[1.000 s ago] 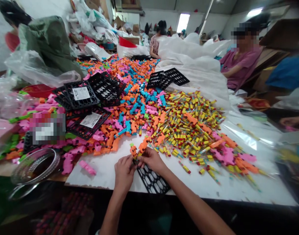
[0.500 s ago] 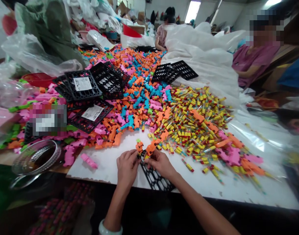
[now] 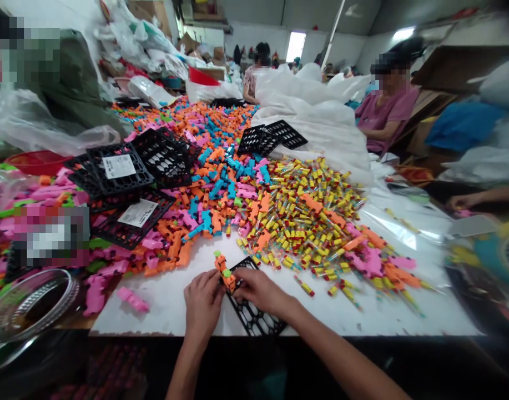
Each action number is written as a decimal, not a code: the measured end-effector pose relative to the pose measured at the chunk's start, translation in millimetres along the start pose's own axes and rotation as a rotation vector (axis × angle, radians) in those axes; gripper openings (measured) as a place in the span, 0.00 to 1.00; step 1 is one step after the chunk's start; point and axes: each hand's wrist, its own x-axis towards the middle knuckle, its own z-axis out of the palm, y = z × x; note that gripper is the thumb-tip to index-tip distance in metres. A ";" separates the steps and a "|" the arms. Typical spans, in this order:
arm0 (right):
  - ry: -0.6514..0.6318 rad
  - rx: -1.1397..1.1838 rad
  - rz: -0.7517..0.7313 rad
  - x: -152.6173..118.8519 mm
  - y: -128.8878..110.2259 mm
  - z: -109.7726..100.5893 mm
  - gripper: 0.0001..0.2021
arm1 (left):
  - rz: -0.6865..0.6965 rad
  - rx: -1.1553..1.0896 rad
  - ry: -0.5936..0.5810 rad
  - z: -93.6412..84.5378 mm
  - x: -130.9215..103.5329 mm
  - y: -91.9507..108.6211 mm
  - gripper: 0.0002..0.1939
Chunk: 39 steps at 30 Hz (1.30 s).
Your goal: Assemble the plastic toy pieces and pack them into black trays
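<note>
A black plastic grid tray lies at the near edge of the white worktop. At its far left end are two small orange toy cars with green tops: one orange toy car stands at the corner, and a second orange toy car sits just nearer. My left hand is closed at that corner, its fingertips pinching the tray's edge beside the toys. My right hand reaches over the tray, its fingers closed against the nearer toy car. The fingertips of both hands are partly hidden.
A heap of toy cars in several colours covers the back. Yellow clear-tipped tubes are piled at right. Labelled black trays stack at left, near a clear plastic basket. A pink toy lies alone; a co-worker sits at right.
My right hand has brought the longer-looking orange toy car, earlier tilted outward above the tray, in beside the first one. The view has swung right, so things appear further left.
</note>
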 end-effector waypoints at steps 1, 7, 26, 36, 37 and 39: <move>0.069 -0.023 0.001 4.6 6.8 -13.1 0.10 | 0.004 0.000 0.006 0.0 -0.1 0.2 0.15; 0.381 -0.565 0.059 41.1 44.7 -93.3 0.15 | -0.003 -0.022 0.010 -2.6 0.3 2.9 0.15; 0.010 0.654 0.330 40.7 11.4 9.0 0.12 | -0.003 -0.013 -0.038 -3.2 0.9 2.1 0.13; 0.010 0.593 0.304 34.7 17.0 2.2 0.04 | 0.025 -0.004 0.023 0.5 0.7 0.4 0.13; -0.001 0.604 0.308 35.0 18.4 2.3 0.05 | 0.026 -0.004 0.028 1.2 0.9 0.1 0.14; -0.026 0.600 0.294 35.5 20.3 2.9 0.04 | 0.028 -0.006 0.028 2.3 1.3 -0.8 0.14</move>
